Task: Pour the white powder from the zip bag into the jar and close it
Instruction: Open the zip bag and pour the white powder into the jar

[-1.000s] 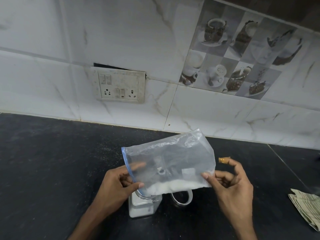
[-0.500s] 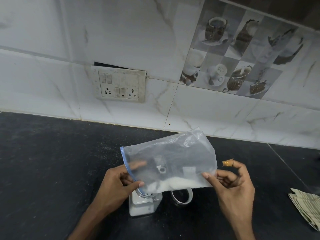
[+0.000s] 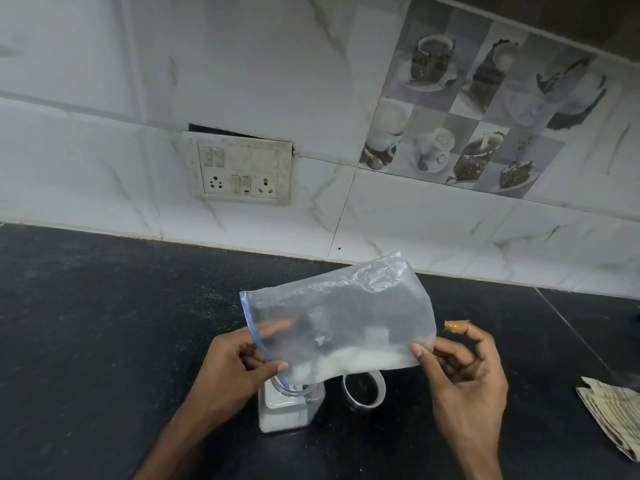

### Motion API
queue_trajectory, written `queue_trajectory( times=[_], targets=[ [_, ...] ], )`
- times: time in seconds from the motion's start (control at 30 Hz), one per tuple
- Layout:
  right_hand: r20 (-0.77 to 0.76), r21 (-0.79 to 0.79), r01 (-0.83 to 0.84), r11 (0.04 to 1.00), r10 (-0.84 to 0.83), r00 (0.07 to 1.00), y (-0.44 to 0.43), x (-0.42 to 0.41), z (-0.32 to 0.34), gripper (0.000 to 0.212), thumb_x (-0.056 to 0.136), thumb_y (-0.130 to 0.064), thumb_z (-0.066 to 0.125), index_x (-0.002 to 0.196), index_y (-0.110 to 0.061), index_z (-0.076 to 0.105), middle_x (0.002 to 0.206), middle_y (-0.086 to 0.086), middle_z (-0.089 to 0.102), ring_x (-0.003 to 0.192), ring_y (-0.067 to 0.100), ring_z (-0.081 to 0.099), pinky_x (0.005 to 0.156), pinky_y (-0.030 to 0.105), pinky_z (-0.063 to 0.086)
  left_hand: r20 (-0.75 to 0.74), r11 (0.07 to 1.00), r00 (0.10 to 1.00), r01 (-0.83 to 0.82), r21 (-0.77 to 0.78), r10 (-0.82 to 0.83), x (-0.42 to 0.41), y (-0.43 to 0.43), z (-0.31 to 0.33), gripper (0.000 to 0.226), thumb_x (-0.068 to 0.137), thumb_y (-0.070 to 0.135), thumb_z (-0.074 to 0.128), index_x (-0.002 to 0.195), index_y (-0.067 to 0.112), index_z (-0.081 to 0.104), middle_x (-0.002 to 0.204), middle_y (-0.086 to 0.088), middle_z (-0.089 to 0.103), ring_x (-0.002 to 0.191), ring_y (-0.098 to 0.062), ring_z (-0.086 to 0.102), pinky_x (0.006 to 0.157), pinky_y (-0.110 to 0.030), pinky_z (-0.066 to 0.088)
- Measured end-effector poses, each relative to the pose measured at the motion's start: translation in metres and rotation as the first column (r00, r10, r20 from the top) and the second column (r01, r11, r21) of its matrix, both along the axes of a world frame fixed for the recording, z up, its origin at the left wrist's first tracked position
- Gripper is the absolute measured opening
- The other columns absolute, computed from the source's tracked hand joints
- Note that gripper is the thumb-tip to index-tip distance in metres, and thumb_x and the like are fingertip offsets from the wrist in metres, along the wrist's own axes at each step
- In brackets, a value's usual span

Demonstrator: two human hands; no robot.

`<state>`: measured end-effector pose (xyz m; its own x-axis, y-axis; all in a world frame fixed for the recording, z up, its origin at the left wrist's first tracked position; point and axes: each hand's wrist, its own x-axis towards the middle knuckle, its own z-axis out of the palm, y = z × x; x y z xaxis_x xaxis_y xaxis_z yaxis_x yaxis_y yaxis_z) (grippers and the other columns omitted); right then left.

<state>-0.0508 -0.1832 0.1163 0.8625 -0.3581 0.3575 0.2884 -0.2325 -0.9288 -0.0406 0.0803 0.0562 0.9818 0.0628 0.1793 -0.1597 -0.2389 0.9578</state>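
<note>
- Left hand (image 3: pixel 235 372): closed in a pinch on the zip bag's blue-striped mouth edge. The thumb lies on the near face and the fingers show through the plastic behind.
- Right hand (image 3: pixel 464 379): thumb and curled fingers pinch the bag's lower right corner. The forefinger is raised clear of the bag, with a small orange-brown piece (image 3: pixel 455 326) at its tip; what it is cannot be told.
- Zip bag (image 3: pixel 339 317): clear plastic, held in the air between both hands and tilted. The mouth end is down at the left, and its lowest corner dips into the jar's opening.
- White powder (image 3: pixel 356 362): heaped along the bag's lower edge, sloping toward the mouth.
- Jar (image 3: pixel 287 410): clear with squared sides, upright on the counter toward its near edge, directly under the bag's mouth. Open, with white powder filling its lower part. The left hand and the bag cover much of its rim.
- Lid (image 3: pixel 363 389): round and clear, lying on the counter just right of the jar. The bag hides its far side.
- Counter (image 3: pixel 104 323): black speckled stone with pale specks scattered near the middle.
- Folded cloth (image 3: pixel 613 410): striped, at the counter's right edge, well apart from the jar.
- Switchboard (image 3: pixel 242 168): on the white marbled wall behind the counter's far edge.
- Picture tile (image 3: pixel 478 116): cups and desserts, upper right of the wall.
</note>
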Motion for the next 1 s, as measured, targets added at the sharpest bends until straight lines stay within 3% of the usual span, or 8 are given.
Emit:
queue_trajectory(
  times=[0.17,0.27,0.33,0.47,0.8,0.93,1.0],
  targets=[
    [0.01,0.009,-0.008,1.0,0.008,1.0,-0.0006,0.001,0.0012,0.049,0.071,0.004,0.079,0.103,-0.027,0.06,0.084,-0.002,0.078,0.079,0.01,0.075,0.077,0.015,0.057,0.007,1.0,1.0,0.009,-0.011,-0.009,0.0,0.0002,0.0005,0.066,0.068,-0.002,0.085,0.098,0.055,0.07,0.076,0.001,0.078,0.055,-0.003,0.066,0.058,-0.018,0.056],
    [0.025,0.036,-0.009,0.999,0.008,1.0,-0.0015,0.0024,0.0034,0.047,0.069,0.0,0.079,0.103,-0.027,0.06,0.084,0.0,0.078,0.079,0.011,0.075,0.077,0.016,0.057,-0.008,1.0,1.0,0.0,-0.016,-0.001,0.0002,0.0004,0.0012,0.065,0.068,0.0,0.085,0.097,0.056,0.07,0.075,-0.003,0.078,0.055,-0.016,0.069,0.057,-0.022,0.058],
    [0.027,0.033,-0.021,0.999,0.021,0.999,-0.0009,0.0029,0.0041,0.046,0.07,0.0,0.079,0.102,-0.027,0.06,0.083,0.0,0.078,0.078,0.011,0.075,0.078,0.016,0.057,-0.015,1.0,1.0,-0.002,-0.013,0.002,0.0002,0.0009,-0.0002,0.06,0.068,0.001,0.085,0.104,0.046,0.071,0.078,-0.007,0.078,0.059,-0.023,0.068,0.06,-0.025,0.059],
    [0.033,0.029,-0.021,0.999,0.02,0.999,0.0005,0.0023,0.0041,0.047,0.071,0.005,0.078,0.102,-0.026,0.06,0.083,-0.001,0.078,0.079,0.012,0.075,0.078,0.016,0.057,-0.018,1.0,1.0,0.001,-0.006,-0.001,-0.0003,0.0005,0.0006,0.055,0.068,0.001,0.085,0.105,0.039,0.071,0.078,-0.002,0.078,0.056,-0.01,0.068,0.059,-0.022,0.058],
    [0.057,0.018,0.0,1.0,-0.001,0.998,0.0031,0.0016,0.0048,0.046,0.071,0.002,0.079,0.1,-0.028,0.061,0.082,-0.004,0.078,0.08,0.011,0.075,0.077,0.016,0.057,-0.038,1.0,0.999,-0.016,-0.004,0.016,-0.0006,0.0015,0.0015,0.054,0.068,0.002,0.086,0.107,0.037,0.07,0.073,0.001,0.078,0.058,-0.02,0.071,0.058,-0.02,0.057],
    [0.069,0.009,-0.003,1.0,0.002,0.998,0.0042,0.0021,0.006,0.046,0.071,0.002,0.079,0.1,-0.029,0.061,0.083,-0.002,0.078,0.08,0.011,0.075,0.079,0.017,0.057,-0.019,1.0,1.0,-0.01,-0.011,0.01,-0.0003,0.0014,0.0009,0.065,0.069,0.0,0.085,0.104,0.053,0.069,0.076,-0.004,0.078,0.056,-0.01,0.069,0.058,-0.02,0.058],
    [0.074,0.001,0.005,1.0,-0.005,0.997,0.0044,0.0026,0.0065,0.047,0.072,0.005,0.078,0.1,-0.029,0.061,0.083,-0.003,0.078,0.08,0.012,0.075,0.079,0.017,0.057,-0.021,1.0,1.0,-0.002,-0.012,0.002,-0.0009,0.0009,0.0007,0.066,0.069,0.001,0.085,0.106,0.053,0.068,0.074,-0.003,0.078,0.057,-0.015,0.072,0.059,-0.021,0.058]
  ],
)
